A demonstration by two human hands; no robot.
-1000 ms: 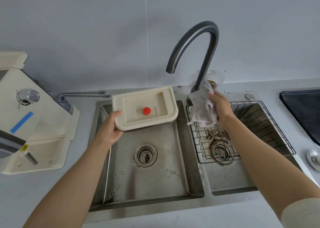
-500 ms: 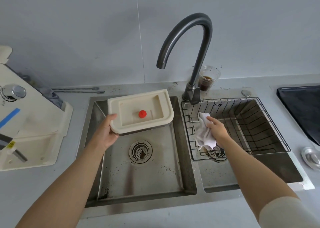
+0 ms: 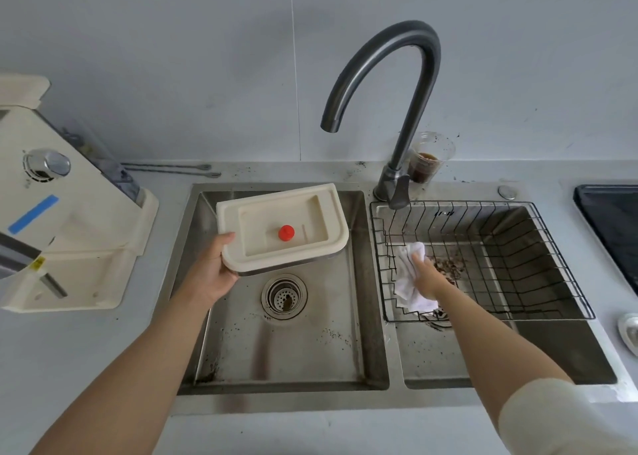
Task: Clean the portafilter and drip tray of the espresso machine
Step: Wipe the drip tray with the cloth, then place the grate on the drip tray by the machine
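Left hand [image 3: 210, 275]: fingers grasp drip tray [image 3: 281, 228] at its near corner, above the sink [image 3: 293, 351]; fingers beneath hidden.
Right hand [image 3: 428, 277]: fingers curled on cloth [image 3: 409, 289] in wire basket [image 3: 552, 247].
Espresso machine [image 3: 69, 233]: cut off left.
Cup [image 3: 428, 164]: partly behind faucet [image 3: 414, 75].

Soft, even light fills the scene, bright without hard shadows. A pale sheen runs along the faucet [image 3: 411, 32] curve and the steel sink [image 3: 362, 316] walls. Wide-angle distortion bows the surface [image 3: 310, 434] and tilts the espresso machine [image 3: 69, 233] at the left edge. Fine detail is slightly soft.
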